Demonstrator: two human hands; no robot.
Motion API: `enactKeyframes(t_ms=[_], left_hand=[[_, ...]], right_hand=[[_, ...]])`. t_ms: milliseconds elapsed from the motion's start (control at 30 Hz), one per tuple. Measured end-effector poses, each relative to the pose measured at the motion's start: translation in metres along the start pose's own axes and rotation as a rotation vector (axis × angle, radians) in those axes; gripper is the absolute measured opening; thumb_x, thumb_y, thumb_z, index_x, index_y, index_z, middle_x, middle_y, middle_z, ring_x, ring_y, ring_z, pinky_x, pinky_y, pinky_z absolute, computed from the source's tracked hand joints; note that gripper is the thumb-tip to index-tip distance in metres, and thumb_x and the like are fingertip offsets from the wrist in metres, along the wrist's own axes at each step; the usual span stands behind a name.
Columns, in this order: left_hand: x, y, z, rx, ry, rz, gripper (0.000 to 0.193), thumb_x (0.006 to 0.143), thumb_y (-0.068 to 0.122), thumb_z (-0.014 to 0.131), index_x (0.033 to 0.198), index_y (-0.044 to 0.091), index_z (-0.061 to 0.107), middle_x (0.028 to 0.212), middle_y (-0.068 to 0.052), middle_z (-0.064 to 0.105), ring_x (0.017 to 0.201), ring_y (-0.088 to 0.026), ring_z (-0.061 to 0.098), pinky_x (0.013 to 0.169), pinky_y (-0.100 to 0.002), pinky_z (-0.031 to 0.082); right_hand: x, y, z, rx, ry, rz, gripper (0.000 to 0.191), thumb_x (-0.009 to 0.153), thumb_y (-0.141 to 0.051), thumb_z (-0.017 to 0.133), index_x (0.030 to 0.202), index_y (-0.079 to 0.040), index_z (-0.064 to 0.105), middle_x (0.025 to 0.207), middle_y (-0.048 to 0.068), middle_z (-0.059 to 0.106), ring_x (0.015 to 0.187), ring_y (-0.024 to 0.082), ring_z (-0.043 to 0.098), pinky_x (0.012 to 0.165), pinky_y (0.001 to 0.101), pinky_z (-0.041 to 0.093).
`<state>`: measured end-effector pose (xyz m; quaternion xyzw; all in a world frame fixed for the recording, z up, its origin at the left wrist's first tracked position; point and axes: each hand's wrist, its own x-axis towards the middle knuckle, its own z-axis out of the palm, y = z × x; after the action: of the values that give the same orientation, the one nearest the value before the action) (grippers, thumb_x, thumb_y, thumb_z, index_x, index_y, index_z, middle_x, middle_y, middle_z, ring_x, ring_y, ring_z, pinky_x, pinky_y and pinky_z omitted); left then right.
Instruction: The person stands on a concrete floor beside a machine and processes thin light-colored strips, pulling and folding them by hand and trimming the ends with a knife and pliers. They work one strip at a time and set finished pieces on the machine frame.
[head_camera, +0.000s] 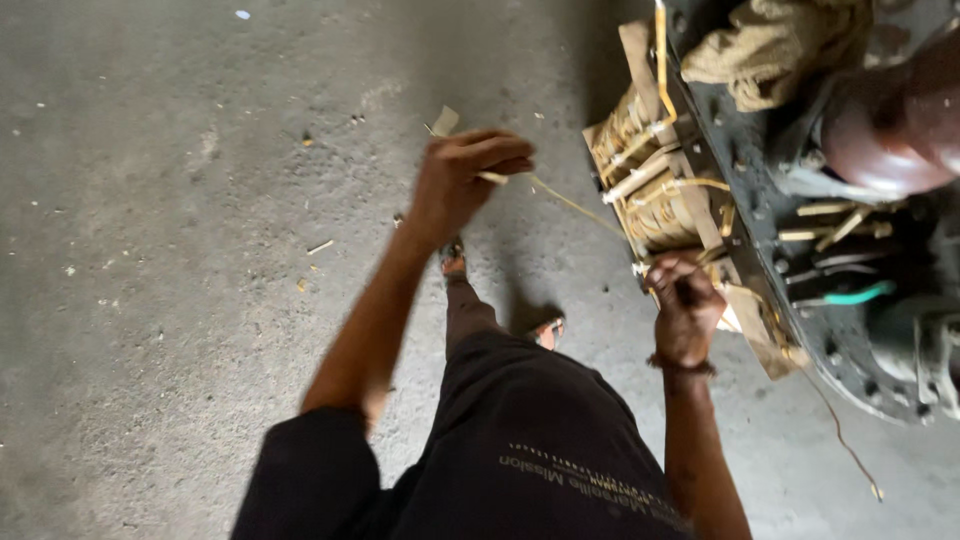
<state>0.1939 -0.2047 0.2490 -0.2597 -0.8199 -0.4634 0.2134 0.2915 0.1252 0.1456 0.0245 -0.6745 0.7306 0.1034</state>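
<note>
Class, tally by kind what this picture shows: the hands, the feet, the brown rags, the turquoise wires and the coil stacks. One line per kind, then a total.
Hands: 2 (left hand, right hand)
Feet: 2
Brown rag: 1
Turquoise wire: 1
Coil stack: 1
Total: 7

Greys, yellows and dark metal around a winding

The floor (180, 200) is seen in mottled grey, flecked with pale scraps. The coil windings (655, 185) are shown in straw yellow with tan wrapping, and a thin yellow strip (570, 203) is drawn out from them toward the left hand (465, 180). The metal housing (800, 250) is rendered in dark grey-black, crossed by a turquoise wire (855, 294). A khaki cloth (775, 45) lies on it, beside a reddish-brown rounded part (895, 120). Black clothing (520, 440) carries small pale lettering.
</note>
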Motion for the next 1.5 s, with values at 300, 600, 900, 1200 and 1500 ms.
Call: enactKeyframes(t_ms=[300,600,900,1200,1500], left_hand=[[-0.040,-0.022,-0.005,0.853,-0.515,0.178,0.010,0.085,0.012,0.074,0.094,0.007,0.074,0.078,-0.004,0.074,0.063,-0.017,0.070,0.049,-0.032,0.054],[-0.126,-0.066,0.073,-1.189,0.735,-1.105,0.014,0.105,0.023,0.069,0.104,0.009,0.067,0.091,-0.006,0.068,0.045,-0.004,0.043,0.036,-0.023,0.033],[-0.066,0.054,0.148,-1.416,0.275,-0.741,0.016,0.104,0.007,0.069,0.117,-0.002,0.068,0.110,-0.016,0.077,0.055,-0.003,0.043,0.049,-0.022,0.031],[-0.047,0.087,0.158,-1.082,0.212,-0.551,0.015,0.108,0.014,0.063,0.118,0.003,0.066,0.098,-0.008,0.076,0.047,-0.002,0.041,0.040,-0.021,0.029],[-0.053,0.096,0.143,-0.746,-0.076,-0.635,0.011,0.104,0.008,0.065,0.114,0.003,0.066,0.082,-0.001,0.069,0.053,-0.002,0.048,0.044,-0.022,0.033]], right_hand=[[0.022,0.000,-0.016,0.024,0.047,0.001,0.016,0.103,-0.005,0.075,0.118,-0.002,0.069,0.098,0.005,0.071,0.086,0.012,0.064,0.081,0.0273,0.054],[0.036,-0.014,0.003,0.151,-0.114,-0.006,0.014,0.105,-0.001,0.069,0.119,-0.002,0.066,0.106,0.009,0.073,0.100,0.018,0.073,0.093,0.0340,0.059],[0.021,-0.009,0.023,0.069,-0.122,-0.004,0.013,0.108,-0.001,0.066,0.119,0.001,0.061,0.104,0.009,0.071,0.100,0.017,0.071,0.093,0.0317,0.057],[0.013,-0.013,0.015,0.006,-0.043,-0.046,0.020,0.102,-0.008,0.070,0.119,0.001,0.064,0.107,0.009,0.075,0.093,0.016,0.072,0.085,0.0330,0.062],[-0.004,-0.022,0.018,-0.024,-0.049,-0.051,0.017,0.105,-0.013,0.071,0.121,-0.010,0.069,0.115,0.002,0.077,0.101,0.011,0.074,0.084,0.0274,0.060]])
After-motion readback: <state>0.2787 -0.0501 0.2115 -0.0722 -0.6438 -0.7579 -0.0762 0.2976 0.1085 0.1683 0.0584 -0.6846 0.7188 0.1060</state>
